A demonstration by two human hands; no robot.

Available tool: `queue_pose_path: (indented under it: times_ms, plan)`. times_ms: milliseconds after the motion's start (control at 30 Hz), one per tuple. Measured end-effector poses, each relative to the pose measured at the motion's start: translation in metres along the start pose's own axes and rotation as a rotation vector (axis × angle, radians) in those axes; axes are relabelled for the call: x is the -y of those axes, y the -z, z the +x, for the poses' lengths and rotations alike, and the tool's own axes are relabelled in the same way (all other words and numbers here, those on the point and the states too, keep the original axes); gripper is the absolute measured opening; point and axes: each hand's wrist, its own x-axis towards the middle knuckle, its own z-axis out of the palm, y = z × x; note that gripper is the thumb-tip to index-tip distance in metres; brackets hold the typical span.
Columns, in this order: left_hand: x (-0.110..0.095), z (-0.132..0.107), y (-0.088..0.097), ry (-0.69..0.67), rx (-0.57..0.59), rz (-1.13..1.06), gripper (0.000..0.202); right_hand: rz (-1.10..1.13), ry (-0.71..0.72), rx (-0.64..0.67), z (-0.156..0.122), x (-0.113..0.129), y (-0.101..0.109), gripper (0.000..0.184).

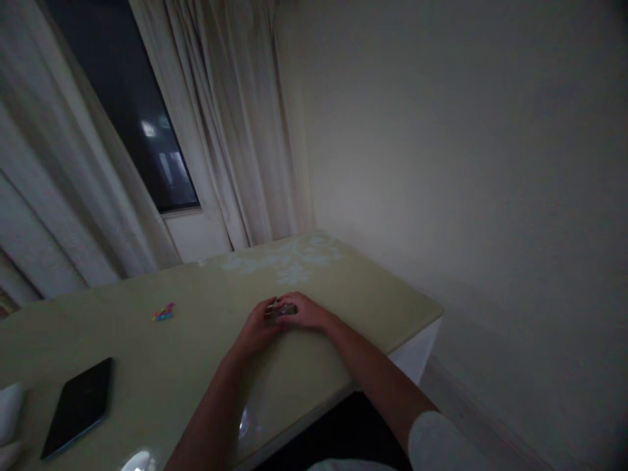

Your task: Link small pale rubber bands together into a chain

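Both of my hands come together over the table, around a small dark, shiny object [288,309]. Its kind cannot be made out in the dim light, and fingers cover part of it. My left hand [259,326] curls in from the left with its fingers bent against the object. From the right, my right hand [304,311] closes over it, thumb on the near side and fingers on the far side.
The glossy greenish table [196,366] bears a small cluster of colourful pieces [163,313], a dark laptop-like slab [81,402] and a white item [8,412] at its left edge. A wall [441,163] stands to the right; curtains [235,131] flank a dark window [147,118].
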Motion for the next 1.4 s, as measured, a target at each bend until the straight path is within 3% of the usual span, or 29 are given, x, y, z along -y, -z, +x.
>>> queue_pose_path:
  times_ms: [233,400,767,1400]
  plan:
    - [-0.004,-0.003,0.009,-0.026,0.008,-0.051,0.057,0.076,0.014,0.005,-0.001,-0.009,0.006,0.028]
    - [-0.007,-0.004,0.01,-0.017,0.019,-0.049,0.056,0.117,-0.048,-0.013,-0.004,-0.014,0.007,0.041]
    - [-0.012,-0.008,0.016,-0.044,0.022,0.051,0.055,0.204,-0.074,0.054,-0.005,-0.012,0.016,0.044]
    - [-0.007,-0.01,0.011,-0.092,-0.011,0.114,0.055,0.21,-0.043,0.064,-0.006,-0.013,0.019,0.047]
